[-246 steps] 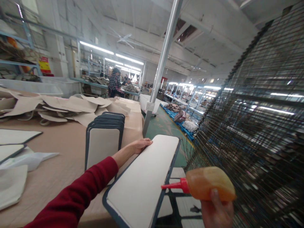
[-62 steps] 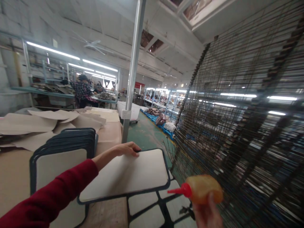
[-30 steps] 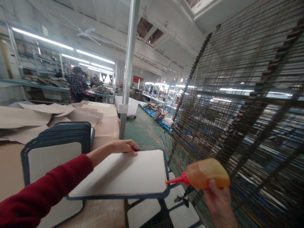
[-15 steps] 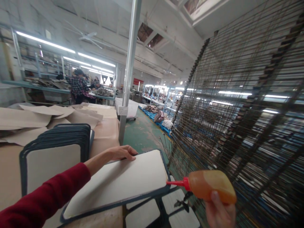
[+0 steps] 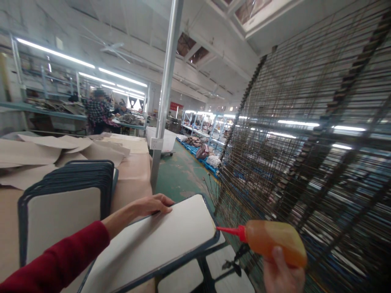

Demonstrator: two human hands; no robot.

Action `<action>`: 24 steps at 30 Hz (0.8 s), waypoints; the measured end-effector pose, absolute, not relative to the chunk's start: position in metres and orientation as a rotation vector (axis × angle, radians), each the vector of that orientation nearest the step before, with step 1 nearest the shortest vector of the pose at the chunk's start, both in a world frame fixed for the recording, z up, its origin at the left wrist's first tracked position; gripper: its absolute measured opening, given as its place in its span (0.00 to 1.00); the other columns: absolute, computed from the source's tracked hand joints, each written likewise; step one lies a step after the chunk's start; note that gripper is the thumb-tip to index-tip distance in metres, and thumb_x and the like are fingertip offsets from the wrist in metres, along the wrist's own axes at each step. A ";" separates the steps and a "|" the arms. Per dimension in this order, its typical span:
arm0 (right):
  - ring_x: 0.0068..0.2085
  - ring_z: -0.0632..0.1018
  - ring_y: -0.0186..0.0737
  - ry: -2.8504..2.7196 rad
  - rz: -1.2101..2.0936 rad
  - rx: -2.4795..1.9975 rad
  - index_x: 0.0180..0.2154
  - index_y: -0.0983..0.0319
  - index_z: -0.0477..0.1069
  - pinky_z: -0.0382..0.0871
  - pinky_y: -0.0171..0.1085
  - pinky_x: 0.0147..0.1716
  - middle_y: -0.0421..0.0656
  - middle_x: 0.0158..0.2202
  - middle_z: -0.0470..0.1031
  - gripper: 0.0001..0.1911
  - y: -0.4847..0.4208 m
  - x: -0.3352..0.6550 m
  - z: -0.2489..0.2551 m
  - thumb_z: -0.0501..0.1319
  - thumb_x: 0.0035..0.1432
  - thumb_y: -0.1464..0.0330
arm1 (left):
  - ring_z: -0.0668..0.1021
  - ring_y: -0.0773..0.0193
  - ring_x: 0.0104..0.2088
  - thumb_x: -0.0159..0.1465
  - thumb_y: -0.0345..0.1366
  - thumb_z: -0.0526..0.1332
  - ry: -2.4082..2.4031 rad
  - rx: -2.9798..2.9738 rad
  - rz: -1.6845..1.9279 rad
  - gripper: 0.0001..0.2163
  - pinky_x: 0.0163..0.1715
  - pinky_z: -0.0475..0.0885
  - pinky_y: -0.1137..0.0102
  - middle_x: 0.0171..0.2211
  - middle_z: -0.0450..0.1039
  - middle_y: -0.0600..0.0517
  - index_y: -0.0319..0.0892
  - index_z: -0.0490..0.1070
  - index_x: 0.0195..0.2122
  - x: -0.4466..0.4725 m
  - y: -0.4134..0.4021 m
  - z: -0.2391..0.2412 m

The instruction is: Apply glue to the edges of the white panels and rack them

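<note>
My left hand [image 5: 157,204] grips the far edge of a white panel with a dark blue border [image 5: 159,240], thumb on its face. The panel is tilted across the table's near corner. In my right hand [image 5: 282,270] is a glue bottle [image 5: 273,241], amber and lying sideways, with a red nozzle [image 5: 229,230]. The nozzle tip is at the panel's right edge, close to the corner; a thin yellowish line shows on the rim there. To the left stands a leaning stack of similar dark-bordered panels [image 5: 64,215].
Loose beige sheets [image 5: 61,146] lie on the table [image 5: 134,179] behind the stack. A metal post [image 5: 165,81] rises at the table's edge. Tall wire racks [image 5: 290,142] fill the right side. More bordered panels [image 5: 183,276] are below. A person [image 5: 99,112] stands at a far bench.
The nozzle tip has moved slightly up along the panel's right edge. The panel and my left hand have shifted a little left and down in view.
</note>
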State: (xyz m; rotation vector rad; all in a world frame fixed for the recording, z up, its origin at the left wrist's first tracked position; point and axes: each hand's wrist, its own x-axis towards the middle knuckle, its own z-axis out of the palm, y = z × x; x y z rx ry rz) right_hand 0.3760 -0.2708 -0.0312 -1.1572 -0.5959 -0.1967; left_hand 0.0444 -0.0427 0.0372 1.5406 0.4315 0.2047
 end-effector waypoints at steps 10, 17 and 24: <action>0.29 0.74 0.48 -0.695 -0.358 -1.272 0.25 0.60 0.72 0.71 0.45 0.29 0.46 0.26 0.74 0.25 -0.282 0.363 -0.012 0.71 0.34 0.48 | 0.78 0.61 0.31 0.48 0.44 0.69 0.461 1.479 0.211 0.17 0.31 0.69 0.72 0.36 0.80 0.49 0.40 0.80 0.37 0.039 -0.038 0.027; 0.34 0.76 0.55 -0.648 -0.433 -1.296 0.27 0.60 0.72 0.71 0.54 0.37 0.47 0.26 0.75 0.24 -0.274 0.350 -0.014 0.69 0.37 0.47 | 0.77 0.63 0.29 0.45 0.44 0.71 0.486 1.457 0.265 0.18 0.31 0.69 0.74 0.33 0.80 0.50 0.39 0.80 0.34 0.041 -0.044 0.025; 0.41 0.76 0.61 -0.609 -0.421 -1.343 0.29 0.59 0.71 0.72 0.56 0.39 0.49 0.29 0.74 0.27 -0.271 0.346 -0.011 0.69 0.35 0.45 | 0.78 0.62 0.30 0.46 0.44 0.71 0.479 1.406 0.289 0.20 0.32 0.70 0.74 0.34 0.80 0.47 0.37 0.79 0.37 0.043 -0.046 0.020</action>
